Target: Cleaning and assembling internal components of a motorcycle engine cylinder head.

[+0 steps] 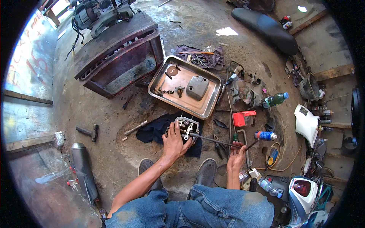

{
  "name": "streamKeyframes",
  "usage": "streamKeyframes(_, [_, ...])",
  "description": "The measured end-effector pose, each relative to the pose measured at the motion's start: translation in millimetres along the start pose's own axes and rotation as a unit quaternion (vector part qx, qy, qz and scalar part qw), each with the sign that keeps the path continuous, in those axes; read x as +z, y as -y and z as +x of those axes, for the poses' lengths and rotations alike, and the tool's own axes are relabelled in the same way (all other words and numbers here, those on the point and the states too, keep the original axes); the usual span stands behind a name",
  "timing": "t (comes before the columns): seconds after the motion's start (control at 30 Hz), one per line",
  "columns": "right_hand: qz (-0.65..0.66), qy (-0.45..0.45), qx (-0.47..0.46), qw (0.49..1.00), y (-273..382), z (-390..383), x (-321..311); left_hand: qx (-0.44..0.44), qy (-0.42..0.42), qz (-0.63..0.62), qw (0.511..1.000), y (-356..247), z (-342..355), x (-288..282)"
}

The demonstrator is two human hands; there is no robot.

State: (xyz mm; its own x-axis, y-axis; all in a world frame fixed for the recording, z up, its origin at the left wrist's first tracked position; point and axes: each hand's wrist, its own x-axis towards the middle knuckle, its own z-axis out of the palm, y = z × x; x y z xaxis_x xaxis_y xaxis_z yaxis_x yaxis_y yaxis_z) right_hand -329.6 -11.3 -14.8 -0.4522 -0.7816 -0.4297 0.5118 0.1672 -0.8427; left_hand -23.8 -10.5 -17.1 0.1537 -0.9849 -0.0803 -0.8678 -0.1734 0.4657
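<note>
A metal engine cylinder head (188,125) lies on a dark cloth (148,131) on the floor between my feet. My left hand (173,144) grips the head's left part, fingers over its top. My right hand (235,159) holds a long dark metal wrench bar (213,139), whose left end reaches a fitting on the head. Just beyond, a steel tray (152,87) holds a grey metal cover (197,87), a brown disc (172,70) and several small parts. A pale metal rod (135,127) lies left of the head.
A hammer (92,132) and a silver exhaust muffler (81,163) lie left. A wooden cabinet (118,53) stands upper left. Right are a red box (241,117), spray can (265,135), bottles (275,100), cables, white fairings (306,121) and a black seat (262,28). A tool-strewn rag (184,53) lies behind the tray.
</note>
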Motion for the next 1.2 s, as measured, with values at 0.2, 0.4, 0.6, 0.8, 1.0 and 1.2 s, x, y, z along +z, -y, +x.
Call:
streamKeyframes(0.2, [0.111,0.004,0.046,0.993,0,-26,16,-0.003,0.003,0.004,1.0,1,-1,1])
streamKeyframes(0.4, [-0.004,0.005,-0.015,1.0,-7,-19,6,-0.003,0.009,0.0,1.0,-4,1,0])
streamKeyframes(0.6, [0.0,-0.099,0.041,0.994,-10,-14,6,-0.006,0.015,-0.01,1.0,-5,1,-4])
streamKeyframes(0.8, [0.115,0.064,0.059,0.99,1,-28,23,-0.004,0.01,-0.003,1.0,0,-2,-4])
streamKeyframes(1.0, [-0.025,-0.008,0.022,0.999,-4,-21,8,0.009,-0.004,0.002,1.0,-4,0,2])
streamKeyframes(1.2, [0.068,0.086,0.037,0.993,11,-34,25,0.008,-0.005,0.006,1.0,1,-2,1])
